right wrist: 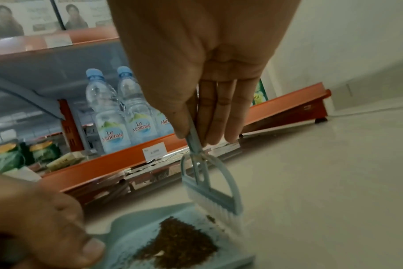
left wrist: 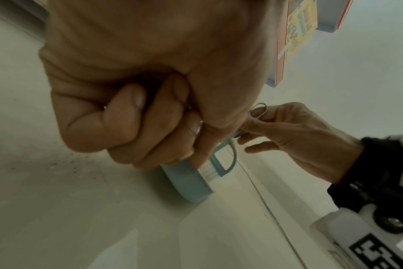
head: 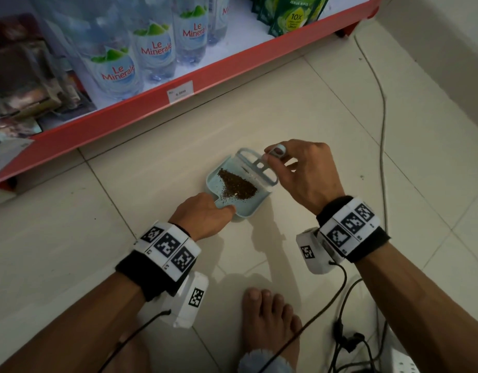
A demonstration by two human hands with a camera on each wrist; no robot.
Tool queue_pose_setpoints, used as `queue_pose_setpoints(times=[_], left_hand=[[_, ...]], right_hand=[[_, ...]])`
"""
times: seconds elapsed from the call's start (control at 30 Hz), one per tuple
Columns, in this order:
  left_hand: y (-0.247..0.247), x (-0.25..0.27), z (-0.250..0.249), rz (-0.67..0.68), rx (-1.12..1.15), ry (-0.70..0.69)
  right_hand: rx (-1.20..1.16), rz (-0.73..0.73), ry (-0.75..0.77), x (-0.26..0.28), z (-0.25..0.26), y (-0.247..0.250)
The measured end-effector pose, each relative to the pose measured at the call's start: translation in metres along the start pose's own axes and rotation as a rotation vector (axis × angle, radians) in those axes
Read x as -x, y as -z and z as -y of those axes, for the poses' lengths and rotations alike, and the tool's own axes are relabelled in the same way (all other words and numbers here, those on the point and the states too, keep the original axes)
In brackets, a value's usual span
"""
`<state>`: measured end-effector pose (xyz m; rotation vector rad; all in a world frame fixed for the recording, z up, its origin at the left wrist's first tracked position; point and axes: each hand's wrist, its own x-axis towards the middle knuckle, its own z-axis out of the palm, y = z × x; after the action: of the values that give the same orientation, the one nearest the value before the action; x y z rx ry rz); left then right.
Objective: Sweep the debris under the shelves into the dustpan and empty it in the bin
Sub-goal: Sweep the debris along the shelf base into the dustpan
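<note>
Over at ten o'clock, the red shelf (head: pixel 157 103) carries its row of water bottles (head: pixel 116 68), a price tag (head: pixel 180 95) on the front edge. Down at seven o'clock from the dustpan, the left hand (head: pixel 205 216) has its fingers curled tight round the dustpan's handle (the wrist view shows the fist closed firmly on it). Dead centre, the pale blue dustpan (head: pixel 219 208) sits flat on the tiled floor (head: pixel 340 130), a brown heap of debris (head: pixel 239 185) inside. At its two o'clock edge, the little brush (head: pixel 262 168) stands with bristles down on the pan's lip. The right hand (head: pixel 310 170) pinches the brush handle between thumb and fingers, the remaining fingers loosely extended. A cable (head: pixel 381 125) runs along the floor at three o'clock, and a bare foot (head: pixel 270 319) rests at six.
</note>
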<state>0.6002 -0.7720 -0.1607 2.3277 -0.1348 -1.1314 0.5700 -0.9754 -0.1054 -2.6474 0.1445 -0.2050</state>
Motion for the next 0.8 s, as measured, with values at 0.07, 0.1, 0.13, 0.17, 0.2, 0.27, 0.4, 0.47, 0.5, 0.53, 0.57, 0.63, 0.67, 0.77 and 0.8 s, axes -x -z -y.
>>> queue_pose_setpoints(times=[0.07, 0.1, 0.13, 0.17, 0.2, 0.27, 0.4, 0.47, 0.5, 0.53, 0.57, 0.63, 0.67, 0.77, 0.8], left_hand=[[0.0, -0.001, 0.001, -0.002, -0.003, 0.004], [-0.001, -0.001, 0.001, -0.003, -0.005, 0.003], [-0.001, -0.001, 0.001, 0.0, -0.007, 0.001], [0.0, -0.001, 0.001, 0.003, -0.005, 0.0], [0.0, -0.001, 0.001, 0.006, -0.003, 0.001], [0.002, -0.001, 0.002, 0.012, 0.0, 0.008], [0.002, -0.001, 0.003, 0.018, -0.001, 0.017], [0.001, 0.0, 0.004, 0.018, 0.002, 0.018], [0.002, 0.0, 0.005, 0.019, 0.005, 0.017], [0.002, 0.001, 0.005, 0.02, 0.007, 0.015], [0.002, 0.001, 0.005, 0.024, 0.008, 0.013], [0.003, 0.002, 0.005, 0.031, 0.009, 0.017], [0.004, 0.002, 0.005, 0.033, 0.011, 0.016], [0.005, 0.004, 0.005, 0.044, -0.001, 0.019], [0.005, 0.004, 0.006, 0.041, -0.006, 0.021]], right_hand=[[0.097, -0.042, -0.003, -0.002, -0.002, 0.002], [0.144, -0.045, 0.007, -0.002, -0.003, 0.002], [0.193, -0.022, 0.021, -0.001, -0.004, 0.0], [0.23, 0.029, 0.036, 0.0, -0.004, -0.002], [0.239, 0.092, 0.047, 0.002, -0.002, -0.005], [0.148, 0.157, 0.034, 0.006, 0.001, -0.008], [0.015, -0.015, 0.004, 0.007, 0.004, -0.004], [0.107, -0.078, 0.01, 0.006, 0.003, -0.001], [0.158, -0.084, 0.014, 0.005, 0.002, -0.002], [0.206, -0.06, 0.021, 0.005, 0.001, -0.003], [0.232, -0.008, 0.031, 0.005, 0.0, -0.006], [0.169, 0.111, 0.048, 0.007, 0.002, -0.011], [0.083, 0.138, 0.038, 0.008, 0.004, -0.012], [-0.118, 0.02, 0.007, 0.006, 0.008, -0.009], [-0.108, -0.035, -0.001, 0.004, 0.008, -0.007]])
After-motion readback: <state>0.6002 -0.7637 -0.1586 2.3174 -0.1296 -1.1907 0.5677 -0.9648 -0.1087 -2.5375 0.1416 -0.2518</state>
